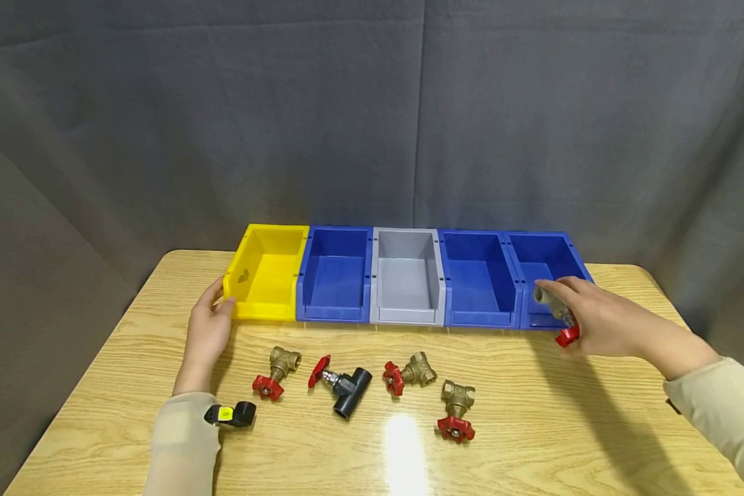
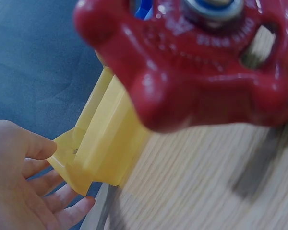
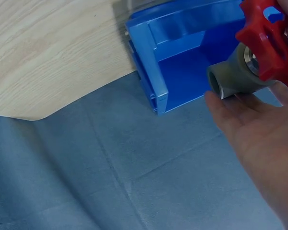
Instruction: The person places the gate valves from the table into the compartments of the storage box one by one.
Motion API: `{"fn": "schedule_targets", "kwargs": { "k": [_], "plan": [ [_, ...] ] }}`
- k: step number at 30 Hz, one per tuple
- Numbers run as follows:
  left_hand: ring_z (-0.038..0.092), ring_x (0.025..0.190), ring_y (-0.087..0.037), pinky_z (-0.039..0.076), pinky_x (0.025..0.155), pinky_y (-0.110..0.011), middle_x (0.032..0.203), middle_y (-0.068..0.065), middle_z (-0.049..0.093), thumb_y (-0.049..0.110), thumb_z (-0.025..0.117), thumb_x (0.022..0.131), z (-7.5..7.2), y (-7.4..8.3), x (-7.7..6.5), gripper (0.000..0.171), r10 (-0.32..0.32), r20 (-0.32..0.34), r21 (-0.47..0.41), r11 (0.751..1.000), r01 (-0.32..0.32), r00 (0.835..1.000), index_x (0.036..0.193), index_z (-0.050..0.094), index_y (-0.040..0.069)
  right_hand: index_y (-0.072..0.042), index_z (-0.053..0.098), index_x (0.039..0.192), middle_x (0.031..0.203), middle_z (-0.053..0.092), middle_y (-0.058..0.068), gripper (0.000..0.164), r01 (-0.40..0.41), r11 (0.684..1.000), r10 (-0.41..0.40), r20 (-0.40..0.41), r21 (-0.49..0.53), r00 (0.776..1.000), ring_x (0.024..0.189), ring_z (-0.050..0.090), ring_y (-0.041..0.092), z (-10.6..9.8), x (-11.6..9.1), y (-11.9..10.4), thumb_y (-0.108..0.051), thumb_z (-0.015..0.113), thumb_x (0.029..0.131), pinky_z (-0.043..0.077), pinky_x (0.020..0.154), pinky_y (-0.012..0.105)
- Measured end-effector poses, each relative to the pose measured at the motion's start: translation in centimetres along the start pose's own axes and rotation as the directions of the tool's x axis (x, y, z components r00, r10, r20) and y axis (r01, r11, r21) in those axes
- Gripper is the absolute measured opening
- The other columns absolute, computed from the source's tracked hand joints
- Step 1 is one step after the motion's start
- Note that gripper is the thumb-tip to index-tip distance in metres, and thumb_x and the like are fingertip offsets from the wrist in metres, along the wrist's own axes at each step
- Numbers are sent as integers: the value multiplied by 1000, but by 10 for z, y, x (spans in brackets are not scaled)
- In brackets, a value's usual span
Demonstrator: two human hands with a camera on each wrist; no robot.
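My right hand point(image 1: 604, 317) holds a greyish valve point(image 3: 235, 72) with a red handwheel point(image 3: 271, 40), above the front of the rightmost blue bin point(image 1: 542, 255). One open pipe end of the valve points out past my fingers. At the far left, my left hand point(image 2: 26, 177) grips the front corner of the yellow bin point(image 2: 105, 129), thumb at the front edge and fingers along the outside wall. Nearest that hand on the table lies a brass valve point(image 1: 280, 364); a red handwheel point(image 2: 182, 81) fills the top of the left wrist view.
Between the end bins stand a blue bin point(image 1: 335, 313), a grey bin point(image 1: 407, 317) and another blue bin point(image 1: 480, 318), side by side. On the wooden table point(image 1: 322, 461) lie a black valve point(image 1: 350, 391) and two brass valves point(image 1: 418, 370). A grey curtain point(image 1: 372, 124) hangs behind.
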State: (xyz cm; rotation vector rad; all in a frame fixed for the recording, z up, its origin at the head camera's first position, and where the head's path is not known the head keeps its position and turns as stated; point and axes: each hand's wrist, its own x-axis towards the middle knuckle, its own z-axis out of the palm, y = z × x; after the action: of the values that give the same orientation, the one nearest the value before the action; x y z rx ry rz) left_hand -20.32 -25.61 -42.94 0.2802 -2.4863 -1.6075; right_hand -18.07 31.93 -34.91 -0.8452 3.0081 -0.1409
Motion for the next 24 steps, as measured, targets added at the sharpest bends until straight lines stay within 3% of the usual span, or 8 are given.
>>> {"fn": "schedule_targets", "kwargs": {
  "k": [9,17,24],
  "plan": [
    [45,131,-35,39,106,-46,154,-18,36,17,38,107,0,0,0,51,3,-8,11,1000,-2,1000,156,28,8,4,42,143,115,55,19,103,-4,999,4,5,32,1000,88,55,26,-1,12,13,-25,95,59,52,80,49],
    [46,131,-36,40,104,-47,154,-19,36,15,39,107,1,-1,0,51,28,-1,13,1000,-28,1000,156,28,6,5,38,145,125,52,26,104,-57,997,54,49,48,997,103,55,38,-4,25,22,-24,94,62,49,90,58],
    [45,132,-36,40,105,-47,154,-19,36,15,39,107,-1,-3,0,51,32,3,27,999,-32,999,156,27,6,7,39,143,122,52,28,101,-55,997,53,49,46,997,103,54,40,-2,36,29,-22,93,62,48,89,59]
  ]
}}
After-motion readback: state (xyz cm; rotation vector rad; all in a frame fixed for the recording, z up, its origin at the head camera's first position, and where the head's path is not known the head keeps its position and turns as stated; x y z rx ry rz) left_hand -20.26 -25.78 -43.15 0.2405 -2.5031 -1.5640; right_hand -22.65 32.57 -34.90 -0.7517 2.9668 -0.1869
